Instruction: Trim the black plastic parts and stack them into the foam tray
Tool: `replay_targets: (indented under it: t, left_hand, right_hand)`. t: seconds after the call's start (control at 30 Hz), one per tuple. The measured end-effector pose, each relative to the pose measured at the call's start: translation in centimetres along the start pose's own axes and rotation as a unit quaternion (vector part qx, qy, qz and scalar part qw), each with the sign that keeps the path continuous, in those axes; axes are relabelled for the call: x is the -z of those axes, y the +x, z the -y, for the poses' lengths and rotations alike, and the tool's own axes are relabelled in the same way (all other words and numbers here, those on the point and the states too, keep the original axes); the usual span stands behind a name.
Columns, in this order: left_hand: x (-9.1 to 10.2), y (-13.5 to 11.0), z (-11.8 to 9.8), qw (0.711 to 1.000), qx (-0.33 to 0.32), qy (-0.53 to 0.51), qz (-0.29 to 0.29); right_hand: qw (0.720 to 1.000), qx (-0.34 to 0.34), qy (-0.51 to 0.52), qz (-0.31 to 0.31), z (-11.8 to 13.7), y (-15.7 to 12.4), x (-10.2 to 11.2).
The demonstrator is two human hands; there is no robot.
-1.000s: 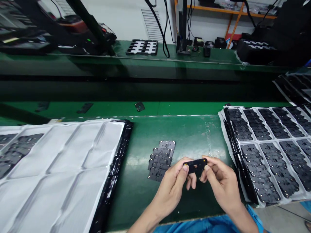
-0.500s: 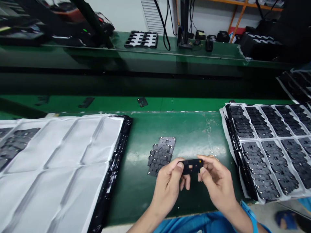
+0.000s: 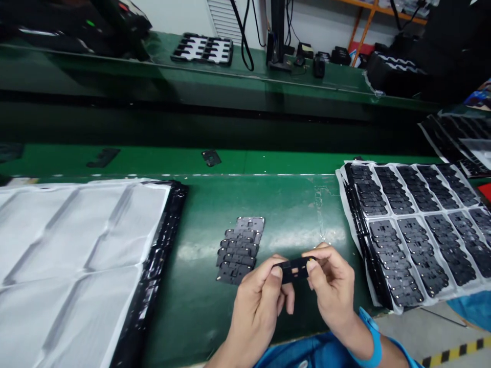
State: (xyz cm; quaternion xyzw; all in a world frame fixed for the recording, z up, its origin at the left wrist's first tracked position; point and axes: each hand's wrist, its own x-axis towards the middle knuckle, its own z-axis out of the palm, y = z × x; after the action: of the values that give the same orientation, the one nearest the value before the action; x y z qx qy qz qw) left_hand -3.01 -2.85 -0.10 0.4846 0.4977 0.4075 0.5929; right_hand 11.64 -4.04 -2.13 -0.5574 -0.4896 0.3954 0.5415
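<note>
Green, glossy bench point(image 3: 284, 204) filled the middle of my feed, carrying a black-edged tray lined in white fabric point(image 3: 115, 296) on the left and a white-lined black tray point(image 3: 367, 240) packed with overlapping dark plates point(image 3: 395, 189) on the right. Between them lay a fanned stack of flat grey plates point(image 3: 238, 253). Beside it, above the near side of the bench, I watched a thin, black, slotted plate point(image 3: 287, 271) held in the air: the left hand point(image 3: 255, 294) pinched one end between thumb and fingers point(image 3: 288, 298), the right hand point(image 3: 333, 286) pinched the other. I judged it light and stiff, slick-surfaced and easily cracked if bent across its slots, so the ends suited the grip best. Half a second earlier, its small yellow patch point(image 3: 309, 259) sat clear of the right thumb; at this moment the thumb tip lay right against it, and my view had swung rightward.
</note>
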Motion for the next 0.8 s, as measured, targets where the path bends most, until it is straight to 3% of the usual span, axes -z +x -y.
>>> replay_targets:
  t: [0.63,0.8]
  left_hand:
    - [0.4,-0.3,0.9,0.997,-0.037,0.03,0.057]
    - [0.4,-0.5,1.1,0.998,-0.012,0.018,0.058]
  right_hand:
    - [0.996,-0.032,0.087,0.011,-0.4,-0.1,0.0]
    - [0.994,-0.056,0.091,0.028,0.1,-0.3,0.2]
